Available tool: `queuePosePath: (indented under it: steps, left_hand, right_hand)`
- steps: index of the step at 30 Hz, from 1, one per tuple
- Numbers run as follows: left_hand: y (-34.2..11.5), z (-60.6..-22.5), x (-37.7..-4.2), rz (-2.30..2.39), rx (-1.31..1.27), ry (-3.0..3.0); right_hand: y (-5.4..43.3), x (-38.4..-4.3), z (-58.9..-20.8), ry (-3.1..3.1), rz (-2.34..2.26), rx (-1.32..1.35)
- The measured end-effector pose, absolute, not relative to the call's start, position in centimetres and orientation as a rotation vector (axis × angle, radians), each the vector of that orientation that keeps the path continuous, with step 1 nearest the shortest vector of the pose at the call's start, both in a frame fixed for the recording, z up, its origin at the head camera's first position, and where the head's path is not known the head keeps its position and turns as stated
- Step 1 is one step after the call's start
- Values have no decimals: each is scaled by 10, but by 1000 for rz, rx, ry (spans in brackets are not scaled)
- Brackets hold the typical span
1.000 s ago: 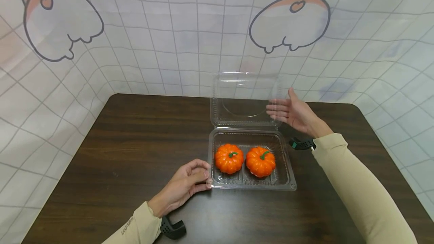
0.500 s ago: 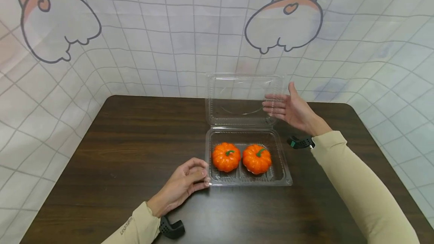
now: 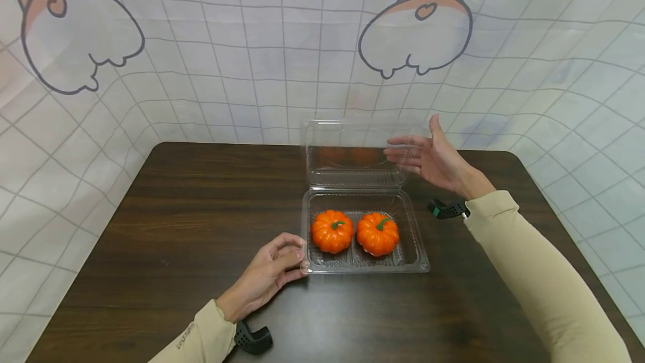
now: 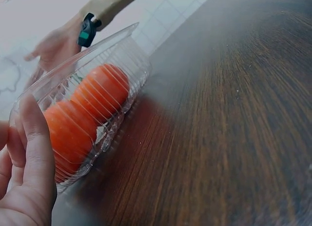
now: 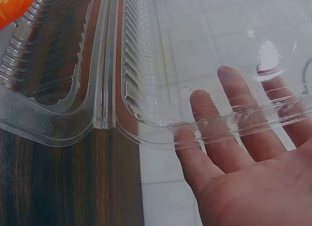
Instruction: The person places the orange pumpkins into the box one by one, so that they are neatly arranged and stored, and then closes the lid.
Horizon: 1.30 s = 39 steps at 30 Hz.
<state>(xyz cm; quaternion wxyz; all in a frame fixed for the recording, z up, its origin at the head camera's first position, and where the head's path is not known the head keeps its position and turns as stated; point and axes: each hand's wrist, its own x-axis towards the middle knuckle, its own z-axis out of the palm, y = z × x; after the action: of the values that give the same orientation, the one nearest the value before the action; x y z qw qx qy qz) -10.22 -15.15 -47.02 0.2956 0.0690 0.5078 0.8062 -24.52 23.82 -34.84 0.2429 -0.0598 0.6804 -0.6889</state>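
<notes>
A clear plastic clamshell container [image 3: 417, 240] lies on the dark wooden table, its hinged lid [image 3: 353, 175] raised at the back. Two small orange pumpkins with green stems, a left one [image 3: 332, 232] and a right one [image 3: 377, 234], sit side by side in the base. At the front left corner my left hand [image 3: 267, 270] pinches the rim between thumb and fingers. My right hand [image 3: 440, 161] is behind the lid's right side, fingers straight and showing through the plastic. In the right wrist view those fingers [image 5: 239, 128] lie against or close behind the lid.
The brown table [image 3: 201, 200] runs out to both sides of the container. A white tiled-pattern curtain [image 3: 242, 71] with cartoon corgi drawings rises behind the table's back edge. Each wrist wears a black strap, the left strap [image 3: 253, 339] and the right strap [image 3: 445, 209].
The lid has tilted forward somewhat, and orange reflections now show in it. My right hand has moved slightly with it. My left hand stays on the corner; the head view has shifted a little.
</notes>
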Motion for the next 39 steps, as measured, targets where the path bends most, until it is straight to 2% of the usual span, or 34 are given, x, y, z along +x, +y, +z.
queuePosePath:
  steps: [27,32,39]
  left_hand:
    - [-149,-472,-103,2167,160,1346]
    - [-149,-471,-103,2161,148,1350]
    - [-149,-471,-104,2153,143,1361]
  right_hand:
    - [236,-221,-331,1969,-1712,-381]
    - [236,-212,-327,2001,-1631,-336]
    - [237,-202,-324,2107,-1412,-461]
